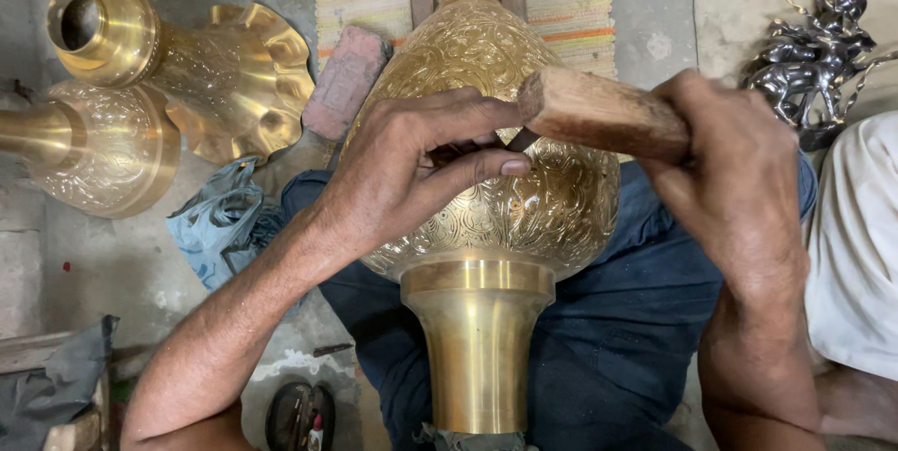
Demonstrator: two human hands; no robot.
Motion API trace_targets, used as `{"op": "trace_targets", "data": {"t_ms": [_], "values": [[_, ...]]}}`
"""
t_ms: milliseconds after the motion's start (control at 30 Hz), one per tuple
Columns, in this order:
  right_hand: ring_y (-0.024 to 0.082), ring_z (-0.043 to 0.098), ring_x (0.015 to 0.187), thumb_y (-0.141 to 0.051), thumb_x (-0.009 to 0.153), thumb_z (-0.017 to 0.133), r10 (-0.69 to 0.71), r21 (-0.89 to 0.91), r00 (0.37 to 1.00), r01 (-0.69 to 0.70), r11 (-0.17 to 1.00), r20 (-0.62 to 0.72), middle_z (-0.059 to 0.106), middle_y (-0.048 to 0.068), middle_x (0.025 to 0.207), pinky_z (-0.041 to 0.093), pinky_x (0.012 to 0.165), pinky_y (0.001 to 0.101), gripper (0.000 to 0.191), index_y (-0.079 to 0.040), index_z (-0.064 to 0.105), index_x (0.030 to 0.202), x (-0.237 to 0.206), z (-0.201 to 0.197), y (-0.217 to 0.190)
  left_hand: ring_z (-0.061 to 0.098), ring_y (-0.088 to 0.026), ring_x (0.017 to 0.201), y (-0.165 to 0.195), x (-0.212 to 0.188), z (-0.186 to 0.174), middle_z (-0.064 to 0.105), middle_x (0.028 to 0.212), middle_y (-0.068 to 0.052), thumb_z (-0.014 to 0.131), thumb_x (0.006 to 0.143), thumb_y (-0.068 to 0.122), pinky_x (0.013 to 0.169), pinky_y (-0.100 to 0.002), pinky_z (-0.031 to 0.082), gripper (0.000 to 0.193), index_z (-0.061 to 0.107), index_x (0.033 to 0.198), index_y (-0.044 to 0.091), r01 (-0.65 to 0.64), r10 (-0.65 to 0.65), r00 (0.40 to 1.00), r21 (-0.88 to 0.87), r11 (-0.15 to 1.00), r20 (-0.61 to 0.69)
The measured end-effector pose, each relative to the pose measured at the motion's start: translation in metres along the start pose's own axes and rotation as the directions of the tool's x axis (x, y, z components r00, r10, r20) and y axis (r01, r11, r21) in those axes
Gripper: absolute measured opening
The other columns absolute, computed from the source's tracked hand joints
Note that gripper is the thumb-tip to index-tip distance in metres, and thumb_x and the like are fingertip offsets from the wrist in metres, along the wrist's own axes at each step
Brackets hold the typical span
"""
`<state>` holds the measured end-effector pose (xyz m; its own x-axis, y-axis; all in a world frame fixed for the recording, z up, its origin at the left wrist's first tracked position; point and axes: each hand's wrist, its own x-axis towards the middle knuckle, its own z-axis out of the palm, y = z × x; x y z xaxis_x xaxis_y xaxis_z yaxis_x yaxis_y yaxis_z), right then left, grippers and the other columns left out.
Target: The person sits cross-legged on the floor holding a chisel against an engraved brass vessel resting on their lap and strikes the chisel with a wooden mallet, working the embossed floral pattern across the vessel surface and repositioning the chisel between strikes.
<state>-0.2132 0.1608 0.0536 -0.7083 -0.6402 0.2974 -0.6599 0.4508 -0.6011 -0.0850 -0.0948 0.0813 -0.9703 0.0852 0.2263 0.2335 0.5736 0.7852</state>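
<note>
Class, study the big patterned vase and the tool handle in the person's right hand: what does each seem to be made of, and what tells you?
Vase: likely brass, polished; golden shine, engraved scrollwork. Handle in right hand: apparently bare wood; matte brown, worn.

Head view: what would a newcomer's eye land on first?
The big engraved brass vase lying across the person's lap at centre. The left hand pinches a slim tool against its patterned belly, while the right hand grips a wooden mallet above it. At upper left, two more brass pieces lie on the floor.
</note>
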Motion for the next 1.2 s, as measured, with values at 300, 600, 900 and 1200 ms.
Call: {"op": "trace_targets", "data": {"t_ms": [300, 600, 900, 1200], "values": [[0.017, 0.07, 0.08, -0.008, 0.099, 0.08, 0.083, 0.086, 0.997, -0.083, 0.993, 0.006, 0.072, 0.009, 0.09, 0.055, 0.073, 0.0328, 0.016, -0.001, 0.068, 0.105, -0.012, 0.004, 0.01, 0.077, -0.018, 0.098, 0.001, -0.003, -0.002, 0.077, 0.114, -0.007, 0.074, 0.099, 0.023, 0.083, -0.035, 0.061, 0.036, 0.07, 0.131, 0.007, -0.063, 0.063, 0.998, 0.033, 0.997, 0.008], [0.025, 0.065, 0.071, -0.006, 0.087, 0.083, -0.042, -0.145, 0.999, 0.042, 0.989, 0.003, 0.069, 0.014, 0.081, 0.051, 0.067, 0.0396, 0.024, 0.0, 0.064, 0.1, -0.001, -0.002, -0.006, 0.076, -0.018, 0.09, 0.006, -0.005, 0.002, 0.076, 0.107, -0.007, 0.073, 0.098, 0.025, 0.075, -0.036, 0.059, 0.036, 0.07, 0.13, 0.008, 0.011, -0.01, 1.0, 0.042, 0.999, -0.013], [0.027, 0.069, 0.087, -0.01, 0.091, 0.081, -0.181, -0.268, 0.978, 0.203, 0.942, 0.104, 0.07, 0.011, 0.094, 0.054, 0.084, 0.0443, 0.028, -0.005, 0.063, 0.111, 0.014, 0.0, 0.018, 0.078, -0.018, 0.096, 0.015, -0.026, 0.03, 0.077, 0.12, -0.011, 0.076, 0.097, 0.013, 0.085, -0.033, 0.059, 0.032, 0.071, 0.127, 0.006, 0.105, -0.099, 0.92, -0.005, 0.995, -0.38], [0.025, 0.071, 0.094, -0.023, 0.085, 0.082, -0.353, -0.376, 0.872, 0.469, 0.799, 0.339, 0.073, 0.008, 0.097, 0.057, 0.085, 0.044, 0.038, -0.008, 0.066, 0.117, 0.054, 0.014, 0.035, 0.079, -0.015, 0.097, 0.027, -0.038, 0.093, 0.077, 0.107, -0.011, 0.078, 0.097, 0.004, 0.077, -0.026, 0.068, 0.034, 0.065, 0.128, 0.002, 0.217, -0.179, 0.67, -0.041, 0.975, -0.721]]}}
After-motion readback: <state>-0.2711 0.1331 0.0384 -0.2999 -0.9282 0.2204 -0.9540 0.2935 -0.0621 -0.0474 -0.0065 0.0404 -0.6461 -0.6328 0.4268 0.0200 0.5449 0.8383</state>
